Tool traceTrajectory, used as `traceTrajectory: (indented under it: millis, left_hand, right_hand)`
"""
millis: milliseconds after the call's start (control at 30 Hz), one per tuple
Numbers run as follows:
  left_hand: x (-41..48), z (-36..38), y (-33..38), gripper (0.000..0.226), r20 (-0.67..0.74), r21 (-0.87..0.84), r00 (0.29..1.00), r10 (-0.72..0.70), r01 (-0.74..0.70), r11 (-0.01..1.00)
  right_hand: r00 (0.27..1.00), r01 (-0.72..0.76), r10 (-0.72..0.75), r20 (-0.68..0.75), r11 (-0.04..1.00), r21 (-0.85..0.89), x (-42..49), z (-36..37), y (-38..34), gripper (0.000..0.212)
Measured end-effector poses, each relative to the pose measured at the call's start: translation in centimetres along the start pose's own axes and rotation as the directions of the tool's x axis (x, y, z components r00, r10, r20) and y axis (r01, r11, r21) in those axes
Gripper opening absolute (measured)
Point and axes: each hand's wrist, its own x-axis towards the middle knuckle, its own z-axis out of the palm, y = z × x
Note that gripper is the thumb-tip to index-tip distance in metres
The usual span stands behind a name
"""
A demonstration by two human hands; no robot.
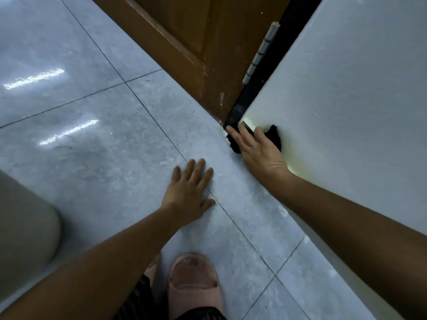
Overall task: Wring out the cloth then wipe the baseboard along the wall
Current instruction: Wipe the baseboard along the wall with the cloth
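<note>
A black cloth (275,136) is pressed against the foot of the white wall (346,100), where the baseboard (248,124) meets the floor beside the door frame. My right hand (256,151) lies flat over the cloth and holds it to the baseboard, fingers pointing toward the door corner. Part of the cloth sticks out above and below the hand. My left hand (190,192) rests flat on the grey floor tile with fingers spread, holding nothing.
A brown wooden door (196,42) with a metal hinge (261,54) stands at the wall's end. Grey tiled floor (92,123) spreads to the left. A pink slipper (193,280) is at the bottom centre, and a grey rounded object (23,227) at lower left.
</note>
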Motion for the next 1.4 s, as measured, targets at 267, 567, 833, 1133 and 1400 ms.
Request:
traceTrajectory:
  millis: [267, 567, 833, 1133, 1400]
  left_hand:
    - [0.1, 0.0, -0.1, 0.083, 0.012, 0.025, 1.000, 0.008, -0.008, 1.000]
    - [-0.1, 0.4, -0.3, 0.084, -0.027, 0.063, 1.000, 0.014, -0.012, 0.998]
    - [-0.1, 0.4, -0.1, 0.084, -0.016, 0.052, 1.000, -0.003, 0.003, 0.999]
    - [0.2, 0.4, 0.3, 0.084, -0.003, 0.046, 1.000, -0.031, 0.031, 0.998]
    - [0.1, 0.2, 0.7, 0.085, -0.007, 0.004, 0.999, -0.044, 0.044, 0.999]
  right_hand:
    - [0.998, 0.041, -0.038, 0.043, 0.997, -0.068, -1.2, 0.3, -1.2, 0.060]
    - [0.999, 0.014, -0.016, 0.042, 0.999, 0.033, -0.9, -0.3, 0.6, 0.061]
    - [0.995, 0.092, -0.089, 0.041, 0.992, -0.081, -2.7, 1.5, -3.3, 0.054]
    - [0.999, 0.032, -0.031, 0.013, 0.998, -0.062, -2.8, 0.2, -0.5, 0.053]
    - [0.997, 0.073, -0.070, 0.026, 0.988, -0.134, 0.3, -0.4, -1.2, 0.053]
